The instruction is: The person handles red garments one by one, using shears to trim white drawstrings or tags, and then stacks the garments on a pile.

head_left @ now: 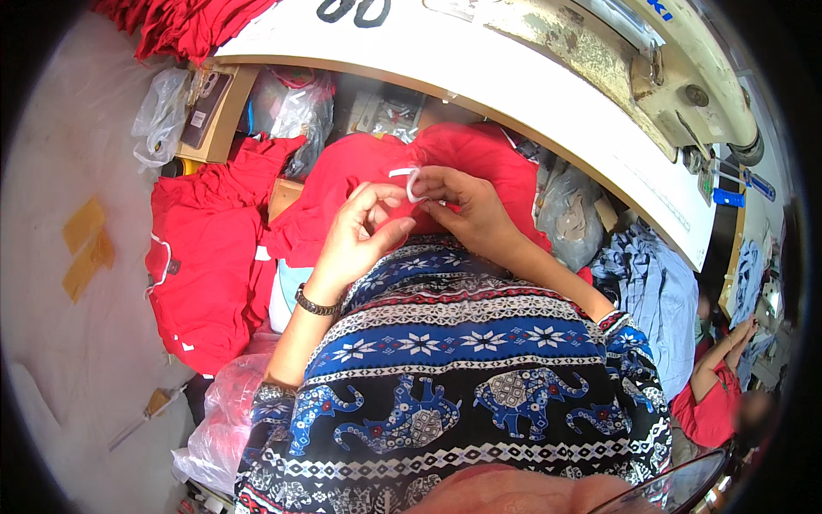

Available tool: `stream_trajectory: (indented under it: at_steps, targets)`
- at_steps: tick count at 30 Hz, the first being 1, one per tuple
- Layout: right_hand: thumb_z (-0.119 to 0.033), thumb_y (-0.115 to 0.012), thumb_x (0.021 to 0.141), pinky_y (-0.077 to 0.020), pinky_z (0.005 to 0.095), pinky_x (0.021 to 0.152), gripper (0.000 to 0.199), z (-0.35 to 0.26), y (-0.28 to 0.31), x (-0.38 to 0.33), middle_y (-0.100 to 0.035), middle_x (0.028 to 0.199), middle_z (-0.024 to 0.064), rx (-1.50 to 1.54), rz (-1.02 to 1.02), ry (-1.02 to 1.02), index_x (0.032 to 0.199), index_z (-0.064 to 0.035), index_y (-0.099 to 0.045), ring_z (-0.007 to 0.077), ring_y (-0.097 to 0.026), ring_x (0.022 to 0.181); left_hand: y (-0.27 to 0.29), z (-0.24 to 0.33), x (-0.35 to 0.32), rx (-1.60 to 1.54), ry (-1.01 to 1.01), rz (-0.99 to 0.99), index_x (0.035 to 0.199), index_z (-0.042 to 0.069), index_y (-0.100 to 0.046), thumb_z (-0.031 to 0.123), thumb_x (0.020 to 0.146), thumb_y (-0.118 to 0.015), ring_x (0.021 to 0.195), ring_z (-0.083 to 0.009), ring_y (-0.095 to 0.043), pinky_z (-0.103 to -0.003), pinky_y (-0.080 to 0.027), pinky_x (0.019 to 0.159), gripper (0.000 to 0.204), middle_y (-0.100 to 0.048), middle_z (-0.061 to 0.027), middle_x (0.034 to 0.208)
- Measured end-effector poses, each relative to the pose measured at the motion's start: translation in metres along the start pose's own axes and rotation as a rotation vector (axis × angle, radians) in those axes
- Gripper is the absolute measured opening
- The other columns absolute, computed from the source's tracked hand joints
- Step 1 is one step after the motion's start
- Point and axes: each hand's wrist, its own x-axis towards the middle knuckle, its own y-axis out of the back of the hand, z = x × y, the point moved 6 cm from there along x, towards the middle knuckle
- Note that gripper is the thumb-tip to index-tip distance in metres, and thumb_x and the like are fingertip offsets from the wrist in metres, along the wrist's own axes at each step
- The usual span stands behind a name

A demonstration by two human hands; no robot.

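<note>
A red garment (360,176) lies across my lap below the edge of a white sewing table (479,77). My right hand (467,206) pinches a small white strip or label (413,184) against the red cloth. My left hand (364,236), with a dark watch on the wrist, is curled beside it, fingertips touching the same spot of fabric. Both forearms come up over my blue, black and white patterned dress (445,368).
More red garments (205,265) are piled to my left, with others (171,26) at the top left. Plastic bags (163,111) and a cardboard box (214,111) sit under the table. A sewing machine (651,77) stands at top right. Another person in red (715,394) works at the right.
</note>
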Motion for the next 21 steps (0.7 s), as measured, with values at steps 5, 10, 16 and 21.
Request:
stream_trajectory:
  at_steps: [5, 10, 16, 21]
  targets:
    - [0.008, -0.061, 0.082, -0.0554, 0.0283, 0.080, 0.034, 0.001, -0.001, -0.001, -0.054, 0.115, 0.0126, 0.023, -0.015, -0.014, 0.115, 0.0027, -0.053, 0.0207, -0.067, 0.095, -0.003, -0.027, 0.008, -0.273, 0.019, 0.102, 0.105, 0.001, -0.068, 0.001, 0.087, -0.063, 0.098, -0.0130, -0.060, -0.025, -0.046, 0.089, 0.018, -0.062, -0.0057, 0.106]
    - [0.007, -0.063, 0.082, -0.0556, 0.0285, 0.080, 0.036, 0.001, -0.001, -0.002, -0.053, 0.115, 0.0126, 0.055, -0.002, -0.060, 0.117, 0.0023, -0.052, 0.0200, -0.067, 0.094, -0.002, -0.026, 0.008, -0.110, -0.127, 0.056, 0.103, 0.002, -0.069, 0.002, 0.086, -0.065, 0.091, -0.0121, -0.059, -0.024, -0.046, 0.084, 0.018, -0.062, -0.0050, 0.098]
    - [0.002, -0.063, 0.085, -0.0535, 0.0285, 0.080, 0.035, 0.009, 0.004, 0.000, -0.058, 0.114, 0.0118, 0.115, -0.149, -0.098, 0.118, 0.0010, -0.054, 0.0176, -0.066, 0.093, -0.002, -0.034, 0.000, -0.261, 0.024, -0.072, 0.107, 0.002, -0.068, 0.005, 0.089, -0.063, 0.092, -0.0097, -0.060, -0.025, -0.046, 0.084, 0.019, -0.067, -0.0025, 0.099]
    - [-0.013, -0.063, 0.089, -0.0507, 0.0291, 0.081, 0.027, 0.078, 0.047, 0.022, -0.067, 0.099, 0.0108, -0.241, -0.077, -0.138, 0.111, 0.0022, -0.060, 0.0174, -0.064, 0.091, -0.003, -0.038, -0.003, -0.216, 0.060, -0.136, 0.109, 0.001, -0.066, 0.008, 0.092, -0.060, 0.094, -0.0086, -0.059, -0.026, -0.047, 0.085, 0.020, -0.068, -0.0013, 0.101]
